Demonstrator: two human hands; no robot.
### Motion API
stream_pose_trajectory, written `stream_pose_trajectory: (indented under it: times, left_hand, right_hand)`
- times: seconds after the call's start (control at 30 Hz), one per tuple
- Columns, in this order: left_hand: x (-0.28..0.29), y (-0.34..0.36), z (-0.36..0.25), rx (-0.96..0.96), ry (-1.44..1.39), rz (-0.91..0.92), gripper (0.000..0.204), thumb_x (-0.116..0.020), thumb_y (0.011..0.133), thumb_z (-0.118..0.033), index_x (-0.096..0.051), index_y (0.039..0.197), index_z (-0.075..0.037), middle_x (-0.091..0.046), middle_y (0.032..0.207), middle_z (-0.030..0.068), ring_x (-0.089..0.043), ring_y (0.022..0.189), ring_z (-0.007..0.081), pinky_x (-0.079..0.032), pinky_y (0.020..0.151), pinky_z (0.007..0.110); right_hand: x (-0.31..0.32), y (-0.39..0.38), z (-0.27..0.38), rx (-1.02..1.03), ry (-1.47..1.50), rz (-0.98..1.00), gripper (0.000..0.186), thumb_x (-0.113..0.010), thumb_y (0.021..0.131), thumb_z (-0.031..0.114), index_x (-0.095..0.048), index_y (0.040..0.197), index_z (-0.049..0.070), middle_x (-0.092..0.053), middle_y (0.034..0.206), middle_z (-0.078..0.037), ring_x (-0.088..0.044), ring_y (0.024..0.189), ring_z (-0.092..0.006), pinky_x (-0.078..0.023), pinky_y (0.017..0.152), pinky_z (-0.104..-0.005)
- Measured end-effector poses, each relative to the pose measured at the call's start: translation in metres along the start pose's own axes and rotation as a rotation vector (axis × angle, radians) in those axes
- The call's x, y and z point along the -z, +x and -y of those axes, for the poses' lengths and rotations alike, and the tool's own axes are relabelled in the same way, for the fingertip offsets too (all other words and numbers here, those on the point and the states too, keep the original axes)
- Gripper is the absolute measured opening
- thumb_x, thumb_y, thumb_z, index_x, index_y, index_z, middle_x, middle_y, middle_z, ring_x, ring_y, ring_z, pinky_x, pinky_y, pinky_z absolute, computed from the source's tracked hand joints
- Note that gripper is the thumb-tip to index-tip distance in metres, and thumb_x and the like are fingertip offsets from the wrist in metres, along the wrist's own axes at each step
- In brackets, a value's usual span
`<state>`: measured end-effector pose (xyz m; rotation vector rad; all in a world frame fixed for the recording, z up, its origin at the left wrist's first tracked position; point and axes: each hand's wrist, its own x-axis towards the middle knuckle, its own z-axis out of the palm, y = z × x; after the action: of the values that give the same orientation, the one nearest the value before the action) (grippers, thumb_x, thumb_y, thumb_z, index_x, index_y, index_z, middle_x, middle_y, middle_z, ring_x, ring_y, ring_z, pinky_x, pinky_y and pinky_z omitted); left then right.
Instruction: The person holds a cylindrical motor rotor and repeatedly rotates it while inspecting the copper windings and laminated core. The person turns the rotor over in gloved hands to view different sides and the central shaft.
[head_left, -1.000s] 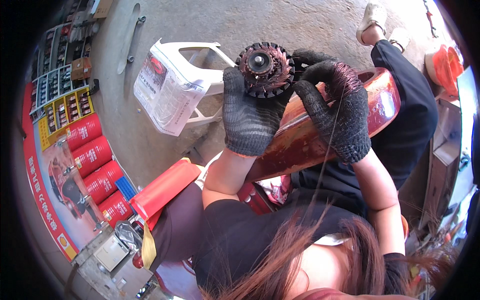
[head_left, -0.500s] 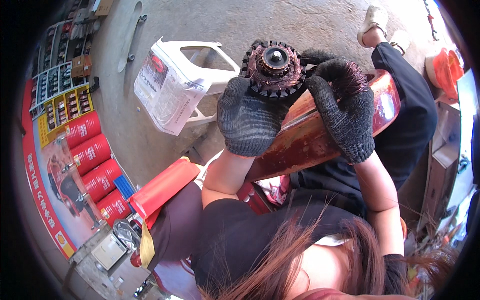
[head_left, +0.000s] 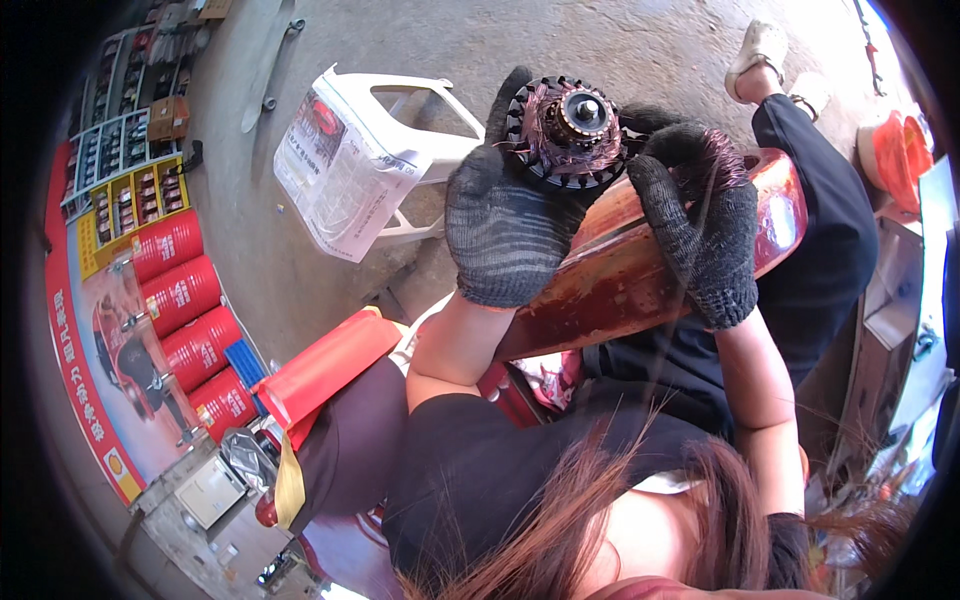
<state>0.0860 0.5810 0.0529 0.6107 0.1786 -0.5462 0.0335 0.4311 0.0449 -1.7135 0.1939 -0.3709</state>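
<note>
Black top point(head_left: 480, 470): nearest, lower edge; reddish hair point(head_left: 560, 510) hangs over it.
Slab point(head_left: 610, 300): glossy red-brown, long, runs slantwise below the hands, worn patches on side.
L hand point(head_left: 515, 225): black knit glove, holds rotor from L side & below; one finger up along its L edge, other fingers mostly hidden behind it, can't tell how they sit.
Rotor point(head_left: 570, 130): in L hand, btwn hands, shaft end facing up; toothed black rim, messy copper windings.
R hand point(head_left: 700, 225): same glove, just R of rotor; fingers curled w/ wire point(head_left: 722, 160) bunched at them, thumb apart from index; can't tell if tips pinch a strand.
Trousers point(head_left: 840, 210): black, bent knee R of slab.
Stool point(head_left: 400, 145): white, beyond L hand, newspaper point(head_left: 335, 185) draped over.
Drums point(head_left: 200, 340): red, row at far L.
Shelves point(head_left: 125, 140): small goods, upper L.
</note>
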Motion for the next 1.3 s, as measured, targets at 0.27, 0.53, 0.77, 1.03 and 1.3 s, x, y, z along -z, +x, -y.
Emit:
stream_pose_trajectory:
  times: [0.27,0.53,0.77,1.03,1.3]
  left_hand:
    - [0.0,0.001,0.0,0.044,0.003,0.059,0.047,-0.04,0.096,-0.024,-0.032,0.14,-0.01,-0.036,0.141,0.0195,-0.037,0.129,0.0373,-0.029,0.108,0.057]
    - [0.003,0.004,0.005,-0.012,0.248,0.058,0.043,-0.038,0.099,-0.031,-0.032,0.139,-0.016,-0.039,0.138,0.0162,-0.043,0.126,0.0343,-0.036,0.105,0.056]
    - [0.002,0.004,0.006,-0.029,0.165,0.076,0.063,-0.059,0.09,-0.031,-0.026,0.14,-0.016,-0.043,0.132,0.0107,-0.049,0.12,0.0268,-0.047,0.098,0.046]
    - [0.006,0.0,0.006,-0.075,0.264,0.104,0.066,-0.064,0.087,-0.025,-0.027,0.14,-0.015,-0.044,0.131,0.0101,-0.048,0.121,0.0272,-0.046,0.098,0.045]
    - [0.008,0.0,0.008,-0.171,0.342,0.171,0.077,-0.071,0.081,-0.02,-0.024,0.141,-0.008,-0.045,0.13,0.0114,-0.048,0.12,0.0266,-0.044,0.1,0.041]
  right_hand:
    - [0.0,0.0,-0.005,0.001,0.226,-0.038,0.013,-0.062,0.083,-0.002,-0.055,0.095,-0.003,-0.064,0.106,-0.016,-0.061,0.092,-0.0177,-0.048,0.082,-0.0287]
    - [0.001,-0.001,-0.003,-0.031,0.291,-0.04,0.016,-0.059,0.086,-0.004,-0.053,0.101,-0.002,-0.058,0.116,-0.019,-0.058,0.101,-0.0178,-0.047,0.087,-0.0291]
    - [0.003,0.0,-0.01,0.094,0.312,-0.056,0.025,-0.06,0.084,-0.004,-0.054,0.108,-0.001,-0.054,0.123,-0.021,-0.053,0.115,-0.0242,-0.042,0.097,-0.0339]
    - [0.006,-0.003,-0.002,0.131,0.383,-0.009,0.026,-0.066,0.079,-0.004,-0.058,0.104,-0.002,-0.053,0.123,-0.023,-0.051,0.119,-0.0283,-0.04,0.099,-0.0378]
    - [0.005,-0.002,0.0,0.195,0.052,0.039,0.027,-0.073,0.074,0.001,-0.061,0.098,-0.001,-0.058,0.119,-0.022,-0.06,0.106,-0.0307,-0.049,0.087,-0.039]
